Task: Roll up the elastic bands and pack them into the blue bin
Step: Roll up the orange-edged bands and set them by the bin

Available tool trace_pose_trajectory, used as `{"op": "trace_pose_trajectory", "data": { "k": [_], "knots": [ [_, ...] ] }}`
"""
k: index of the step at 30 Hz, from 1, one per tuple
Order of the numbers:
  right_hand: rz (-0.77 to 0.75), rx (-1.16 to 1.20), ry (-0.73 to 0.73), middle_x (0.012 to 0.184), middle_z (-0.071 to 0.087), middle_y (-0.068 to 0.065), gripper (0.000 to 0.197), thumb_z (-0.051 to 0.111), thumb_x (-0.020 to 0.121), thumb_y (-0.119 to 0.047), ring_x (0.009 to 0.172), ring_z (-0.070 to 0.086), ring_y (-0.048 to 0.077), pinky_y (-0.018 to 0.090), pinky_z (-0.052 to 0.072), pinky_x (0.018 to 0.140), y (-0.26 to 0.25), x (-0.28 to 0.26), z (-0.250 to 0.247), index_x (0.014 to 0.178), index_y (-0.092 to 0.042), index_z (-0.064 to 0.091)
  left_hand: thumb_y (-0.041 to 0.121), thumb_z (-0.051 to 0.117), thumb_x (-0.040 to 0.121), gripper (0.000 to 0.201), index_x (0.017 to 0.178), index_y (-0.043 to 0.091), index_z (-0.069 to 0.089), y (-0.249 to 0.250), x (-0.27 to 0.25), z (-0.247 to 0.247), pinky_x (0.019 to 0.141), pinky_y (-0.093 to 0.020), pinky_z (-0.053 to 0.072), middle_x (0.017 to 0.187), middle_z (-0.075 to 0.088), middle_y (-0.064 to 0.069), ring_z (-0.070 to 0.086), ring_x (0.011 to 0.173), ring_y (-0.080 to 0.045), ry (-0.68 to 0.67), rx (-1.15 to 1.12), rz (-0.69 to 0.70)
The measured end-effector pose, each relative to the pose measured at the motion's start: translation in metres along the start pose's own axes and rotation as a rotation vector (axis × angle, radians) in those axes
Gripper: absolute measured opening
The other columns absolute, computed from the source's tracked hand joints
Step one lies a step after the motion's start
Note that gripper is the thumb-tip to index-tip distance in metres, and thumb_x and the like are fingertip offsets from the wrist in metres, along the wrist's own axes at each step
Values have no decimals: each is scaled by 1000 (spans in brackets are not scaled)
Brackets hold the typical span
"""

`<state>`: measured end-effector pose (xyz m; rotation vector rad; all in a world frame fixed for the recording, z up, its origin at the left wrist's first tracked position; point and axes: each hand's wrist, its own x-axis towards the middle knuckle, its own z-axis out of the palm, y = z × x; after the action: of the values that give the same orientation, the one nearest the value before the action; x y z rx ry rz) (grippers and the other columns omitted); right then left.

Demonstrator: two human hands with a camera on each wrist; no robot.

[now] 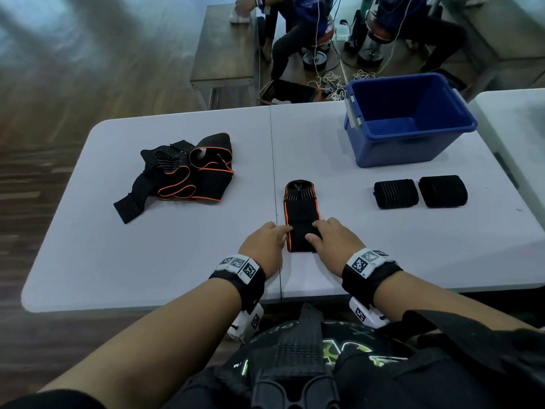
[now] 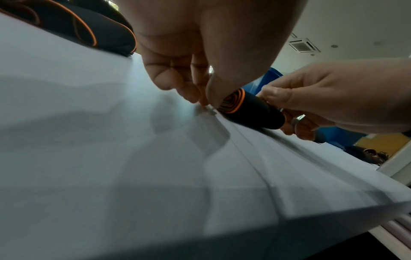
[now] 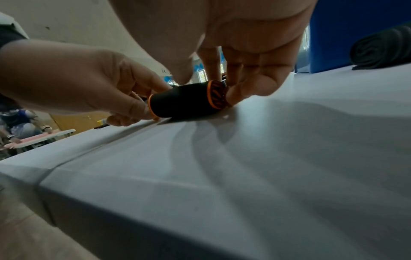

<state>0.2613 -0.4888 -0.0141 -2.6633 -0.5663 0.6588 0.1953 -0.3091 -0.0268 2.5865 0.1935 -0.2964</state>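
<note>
A black elastic band with orange trim (image 1: 300, 202) lies lengthwise at the table's middle, and its near end is wound into a tight roll (image 2: 251, 110) (image 3: 186, 102). My left hand (image 1: 281, 234) (image 2: 202, 97) pinches the roll's left end. My right hand (image 1: 315, 231) (image 3: 242, 88) grips its right end, with the thumb on top. The unrolled part stretches away from me, flat on the table. The blue bin (image 1: 407, 143) stands open at the far right, with nothing visible inside it.
A loose heap of black and orange bands (image 1: 182, 172) lies at the far left. Two rolled black bands (image 1: 396, 193) (image 1: 442, 191) sit side by side in front of the bin. The white table (image 1: 118, 261) has a centre seam. Seated people and cables are beyond it.
</note>
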Motion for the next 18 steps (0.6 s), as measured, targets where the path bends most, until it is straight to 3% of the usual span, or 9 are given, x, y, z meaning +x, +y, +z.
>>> {"op": "trace_pose_trajectory", "data": {
  "k": [2,4,6,9,11,13,14,15,18],
  "knots": [
    [-35,-16,-31,129,48,5,68,56,91,-56,116,53,26,39,47,97,8,-3,-2,146,-21,39,27,59,98,45,142,32,52,-4,0,1,87,-37,53,104,54,2,60,92,-19,-8,-17,-20],
    [-45,-28,-66,127,46,4,76,68,85,-49,116,52,25,38,47,97,14,-2,-4,149,-25,35,36,63,95,47,141,33,54,-6,1,1,85,-35,52,97,52,4,56,87,-17,6,-50,-24],
    [-23,-12,-73,126,48,5,70,68,88,-37,116,54,26,36,46,96,18,2,-4,150,-28,36,36,62,96,45,140,33,54,-7,2,-1,83,-32,48,92,54,5,54,85,-16,10,-94,-25],
    [20,177,-31,120,60,1,58,67,89,-35,110,59,23,32,47,93,22,10,-3,143,-31,47,36,60,98,42,139,32,55,-7,4,-2,77,-30,44,88,62,2,55,82,-16,14,-173,-37],
    [26,296,-20,109,67,-4,42,66,90,-34,101,62,19,30,48,87,23,13,-4,131,-33,58,35,58,99,36,135,32,58,-5,7,-2,74,-29,44,80,63,1,58,78,-18,16,-223,-68],
    [42,356,-17,90,69,-7,12,61,94,-33,87,64,17,28,46,74,22,15,-9,104,-32,68,36,54,101,28,127,28,62,0,12,-3,74,-30,43,82,65,-1,59,80,-20,15,-293,-122],
    [64,364,-23,80,67,-5,13,59,96,-35,79,62,17,28,44,67,20,16,-12,88,-29,67,36,51,102,25,118,24,65,3,14,-4,75,-30,42,85,65,-1,59,83,-21,7,-311,-149],
    [101,353,-37,74,64,-1,28,55,98,-39,72,60,20,29,42,63,19,19,-13,76,-25,63,37,48,104,25,106,20,66,5,17,-4,74,-30,41,85,64,-2,59,84,-22,-10,-302,-165],
    [184,293,-83,66,58,7,51,49,100,-47,67,55,27,33,39,64,15,24,-16,64,-12,57,38,41,106,37,79,17,56,10,21,-2,70,-32,39,75,58,-2,58,81,-27,-78,-217,-209]
  ]
}}
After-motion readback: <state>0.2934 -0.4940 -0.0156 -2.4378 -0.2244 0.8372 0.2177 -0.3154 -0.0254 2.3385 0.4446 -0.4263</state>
